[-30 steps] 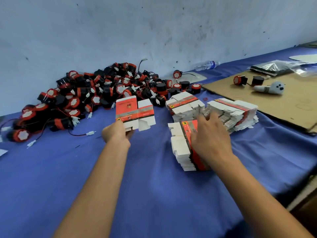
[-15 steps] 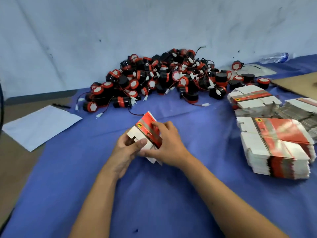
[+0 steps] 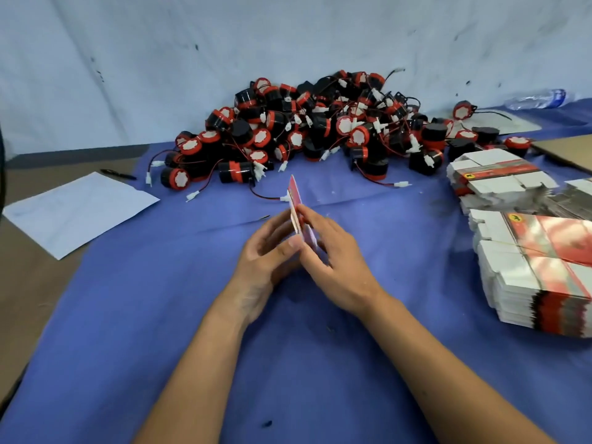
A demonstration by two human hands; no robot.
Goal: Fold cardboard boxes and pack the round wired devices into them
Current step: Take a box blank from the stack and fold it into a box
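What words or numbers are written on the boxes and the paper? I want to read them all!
None can be read.
Flat box stacks: a yellow badge with a dark figure and red bands; print too blurred.
Flat box in the hands: seen edge-on, nothing legible.
White paper: faint lines, too small.
Bottle: label blurred.

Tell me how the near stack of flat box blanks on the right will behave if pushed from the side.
The stack of flat box blanks would probably shear and fan out rather than slide whole: it is many thin loose sheets, their edges already uneven. The glossy printed faces suggest slippery layers. On the blue cloth the bottom sheets may drag.
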